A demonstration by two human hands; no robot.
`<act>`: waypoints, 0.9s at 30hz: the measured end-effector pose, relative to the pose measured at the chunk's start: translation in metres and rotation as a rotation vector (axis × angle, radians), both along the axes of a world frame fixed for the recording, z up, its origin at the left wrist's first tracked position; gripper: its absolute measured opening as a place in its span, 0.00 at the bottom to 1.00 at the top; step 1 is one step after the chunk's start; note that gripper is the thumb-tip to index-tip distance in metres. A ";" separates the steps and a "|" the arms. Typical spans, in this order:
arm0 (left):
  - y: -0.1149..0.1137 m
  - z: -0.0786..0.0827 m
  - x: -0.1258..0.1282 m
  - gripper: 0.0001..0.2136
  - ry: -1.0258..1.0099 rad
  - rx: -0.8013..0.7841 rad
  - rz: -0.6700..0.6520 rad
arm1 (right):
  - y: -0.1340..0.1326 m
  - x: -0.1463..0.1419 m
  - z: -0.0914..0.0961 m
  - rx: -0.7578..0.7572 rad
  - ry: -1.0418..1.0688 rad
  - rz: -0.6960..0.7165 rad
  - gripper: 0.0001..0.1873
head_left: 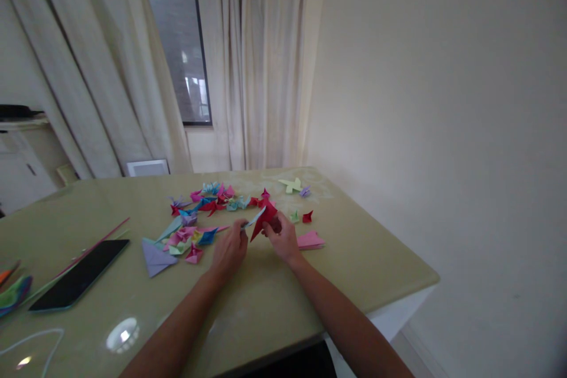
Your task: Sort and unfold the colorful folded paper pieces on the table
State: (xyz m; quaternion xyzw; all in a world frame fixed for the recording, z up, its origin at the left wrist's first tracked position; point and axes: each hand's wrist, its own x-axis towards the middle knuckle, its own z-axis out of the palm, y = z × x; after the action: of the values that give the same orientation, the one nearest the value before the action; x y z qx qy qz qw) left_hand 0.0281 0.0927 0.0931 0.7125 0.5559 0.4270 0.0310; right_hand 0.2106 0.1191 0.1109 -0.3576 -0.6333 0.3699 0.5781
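Observation:
Above the table, my right hand (282, 237) is closed on a red folded paper (268, 212), which has a point hanging downward. My left hand (231, 250) is closed just to its left, pinching a slim pale-blue piece (257, 220) that slants up against the red paper. Whether that piece is paper or a tool, I cannot tell. Left of my hands lies a cluster of small origami pieces, among them a pink one (194, 254), a blue one (207, 237) and a lilac folded sheet (157, 258). Pink folded paper (310, 240) lies beside my right hand.
A dark tablet-like slab (82, 277) and a thin pink stick (104, 239) lie on the left of the shiny table (376, 248). Farther back are a pale green paper shape (291, 185) and a small red piece (307, 217). Curtains (266, 71) and a wall bound the table.

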 end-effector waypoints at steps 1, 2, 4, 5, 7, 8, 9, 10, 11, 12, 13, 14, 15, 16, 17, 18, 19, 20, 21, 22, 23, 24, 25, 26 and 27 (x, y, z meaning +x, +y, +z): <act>0.000 -0.002 0.002 0.17 0.030 -0.009 -0.043 | 0.000 -0.002 -0.002 -0.018 0.005 0.023 0.12; 0.001 -0.003 0.004 0.20 0.051 -0.015 -0.093 | -0.001 -0.003 -0.003 -0.029 0.004 0.048 0.12; 0.001 -0.004 0.006 0.26 0.070 -0.021 -0.189 | -0.002 -0.005 -0.006 -0.042 0.003 0.096 0.13; 0.001 -0.004 0.007 0.27 0.071 -0.024 -0.227 | -0.002 -0.006 -0.007 -0.047 0.003 0.116 0.13; 0.000 -0.004 0.007 0.29 0.059 -0.033 -0.282 | -0.003 -0.007 -0.009 -0.056 0.008 0.148 0.14; -0.001 -0.003 0.007 0.29 0.052 -0.036 -0.303 | -0.003 -0.007 -0.009 -0.058 0.011 0.161 0.14; -0.001 -0.002 0.006 0.29 0.046 -0.039 -0.320 | -0.003 -0.007 -0.009 -0.054 0.011 0.173 0.14; -0.002 -0.002 0.006 0.29 0.042 -0.043 -0.331 | -0.004 -0.007 -0.009 -0.045 0.005 0.181 0.13; -0.003 -0.001 0.005 0.29 0.039 -0.050 -0.334 | -0.004 -0.007 -0.009 -0.034 -0.007 0.187 0.12; -0.003 -0.001 0.005 0.29 0.038 -0.060 -0.332 | -0.004 -0.006 -0.008 -0.023 -0.023 0.193 0.11; -0.004 -0.001 0.005 0.28 0.038 -0.070 -0.325 | -0.004 -0.006 -0.007 -0.013 -0.040 0.196 0.10; -0.004 -0.001 0.004 0.28 0.038 -0.081 -0.316 | -0.004 -0.006 -0.007 -0.005 -0.055 0.199 0.10; -0.005 -0.001 0.004 0.28 0.040 -0.087 -0.307 | -0.004 -0.006 -0.006 0.000 -0.064 0.203 0.09; -0.005 -0.002 0.005 0.28 0.040 -0.089 -0.299 | -0.004 -0.005 -0.005 0.002 -0.067 0.208 0.09; -0.005 -0.002 0.005 0.28 0.043 -0.087 -0.291 | -0.005 -0.005 -0.004 0.000 -0.065 0.213 0.10; -0.005 -0.002 0.005 0.28 0.047 -0.085 -0.283 | -0.005 -0.005 -0.004 -0.004 -0.062 0.217 0.10; -0.005 -0.002 0.005 0.28 0.053 -0.087 -0.275 | -0.006 -0.004 -0.003 -0.009 -0.060 0.223 0.10; -0.006 -0.002 0.005 0.28 0.060 -0.092 -0.271 | -0.007 -0.004 -0.002 -0.016 -0.062 0.229 0.10; -0.006 -0.001 0.005 0.28 0.066 -0.101 -0.270 | -0.008 -0.004 -0.002 -0.020 -0.068 0.233 0.10; -0.006 0.000 0.005 0.27 0.069 -0.114 -0.273 | -0.009 -0.004 -0.001 -0.021 -0.078 0.234 0.10; -0.006 0.001 0.005 0.26 0.068 -0.126 -0.278 | -0.009 -0.004 -0.001 -0.021 -0.090 0.232 0.11; -0.006 0.002 0.005 0.25 0.063 -0.133 -0.284 | -0.010 -0.004 -0.001 -0.024 -0.100 0.224 0.11; -0.006 0.002 0.005 0.23 0.058 -0.139 -0.286 | -0.010 -0.004 -0.001 -0.031 -0.103 0.213 0.12; -0.007 0.003 0.005 0.22 0.054 -0.145 -0.279 | -0.009 -0.004 -0.001 -0.041 -0.097 0.199 0.14; -0.007 0.004 0.005 0.21 0.057 -0.155 -0.262 | -0.009 -0.004 -0.001 -0.051 -0.082 0.184 0.17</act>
State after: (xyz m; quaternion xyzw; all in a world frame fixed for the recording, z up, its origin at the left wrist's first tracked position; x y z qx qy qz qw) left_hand 0.0330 0.0860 0.0967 0.7863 0.4900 0.3546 0.1257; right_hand 0.2065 0.1105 0.1103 -0.3273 -0.6770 0.4224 0.5061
